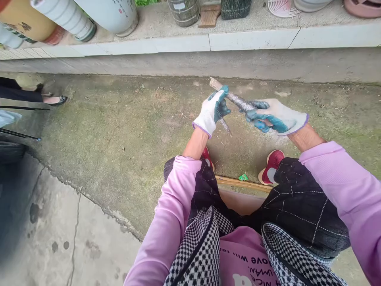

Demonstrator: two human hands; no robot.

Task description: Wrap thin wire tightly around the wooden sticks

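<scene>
A wooden stick (215, 83) slants across both hands, its middle wrapped in a silvery wire-like winding (240, 102). My left hand (212, 110), in a white glove with blue-green coated fingers, is closed round the stick just below its bare far end. My right hand (276, 116), gloved the same way, grips the stick at the lower end of the winding, and its fingers cover part of the wood. Below my left hand a thin greyish strand or twig (224, 125) sticks out; its kind and where it joins are hidden.
Along the back runs a raised ledge (178, 45) bearing flower pots (108, 16), a ridged container (184, 12) and a small wooden piece (210, 16). A green wrapper (243, 176) lies between my shoes (271, 165). At far left is another person's foot (56, 101).
</scene>
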